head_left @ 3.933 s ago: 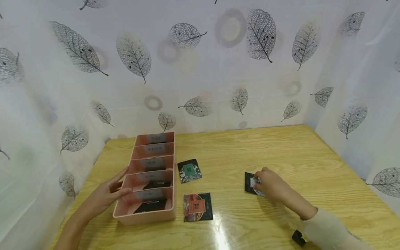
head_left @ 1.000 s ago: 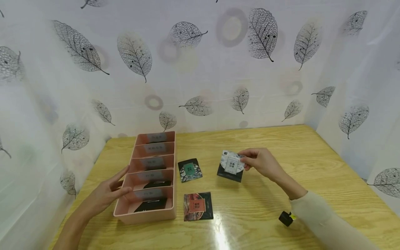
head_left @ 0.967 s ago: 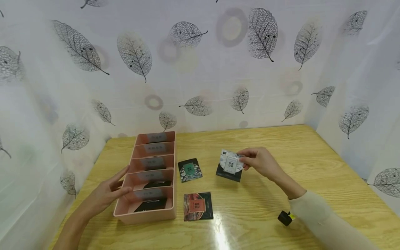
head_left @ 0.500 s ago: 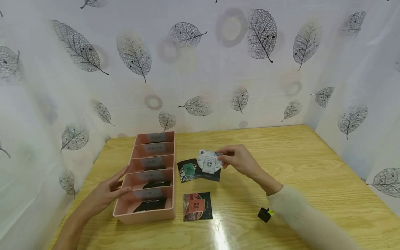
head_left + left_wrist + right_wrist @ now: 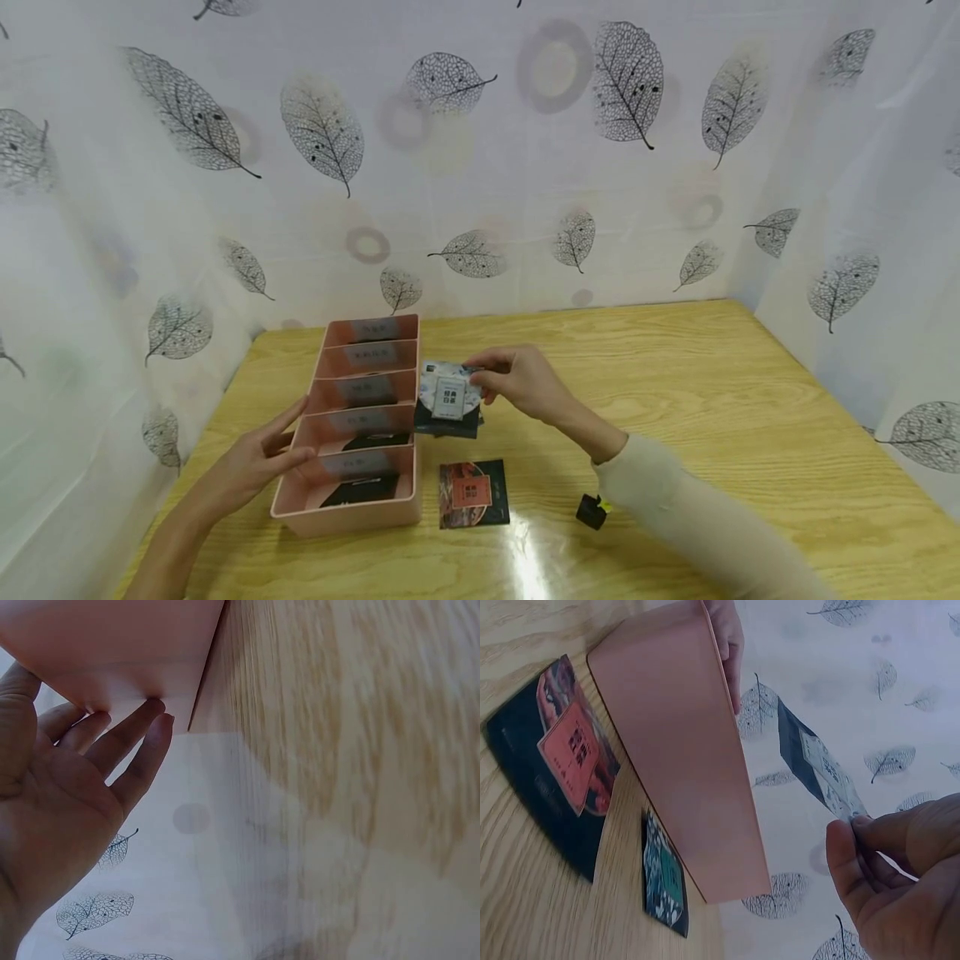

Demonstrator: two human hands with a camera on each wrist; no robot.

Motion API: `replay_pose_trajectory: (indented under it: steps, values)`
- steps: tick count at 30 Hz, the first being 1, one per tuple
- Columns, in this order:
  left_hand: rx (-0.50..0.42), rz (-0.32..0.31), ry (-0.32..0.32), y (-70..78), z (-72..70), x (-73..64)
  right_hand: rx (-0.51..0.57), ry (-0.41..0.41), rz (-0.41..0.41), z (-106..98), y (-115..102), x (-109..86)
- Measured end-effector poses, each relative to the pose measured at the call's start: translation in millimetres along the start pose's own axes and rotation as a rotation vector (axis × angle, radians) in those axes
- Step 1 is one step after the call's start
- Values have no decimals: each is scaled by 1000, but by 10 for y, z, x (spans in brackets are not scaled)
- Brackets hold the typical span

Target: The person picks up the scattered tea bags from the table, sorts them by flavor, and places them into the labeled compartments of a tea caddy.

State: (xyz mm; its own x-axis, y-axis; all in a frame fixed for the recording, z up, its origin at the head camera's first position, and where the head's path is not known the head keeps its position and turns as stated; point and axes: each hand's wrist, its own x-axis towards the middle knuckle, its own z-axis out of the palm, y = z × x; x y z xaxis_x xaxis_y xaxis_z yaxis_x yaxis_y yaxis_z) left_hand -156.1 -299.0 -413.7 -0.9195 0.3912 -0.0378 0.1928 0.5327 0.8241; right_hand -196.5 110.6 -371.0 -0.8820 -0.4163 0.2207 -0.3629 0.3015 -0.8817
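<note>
My right hand pinches a black-and-white tea sachet by its edge, between thumb and fingers. The sachet is off the table, its lower left edge overlapping the right rim of a pink divided box in the head view. In the right wrist view the sachet hangs tilted above the box's rim. My left hand rests at the box's left side, its fingertips touching the outer wall with fingers mostly straight. Beneath the held sachet lies a green-labelled tea sachet, nearly hidden in the head view.
A red-labelled tea sachet lies right of the box's near end. Dark sachets lie inside the box's near compartments, whose dividers bear grey labels. A small black object shows by the right sleeve. A leaf-patterned curtain surrounds the table.
My right hand has picked the white-labelled tea sachet up from the table's right part and carried it left to the box, over the green-labelled one. My left hand has stayed at the box.
</note>
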Motion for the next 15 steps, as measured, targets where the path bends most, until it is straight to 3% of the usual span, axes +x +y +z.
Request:
replay_pose_trajectory:
  steps: [9, 15]
  values:
    - [6, 8, -3, 2, -1, 4, 41, 20, -144, 308, -182, 100]
    - [10, 2, -11, 3, -9, 2, -36, 80, -330, 575, -283, 100]
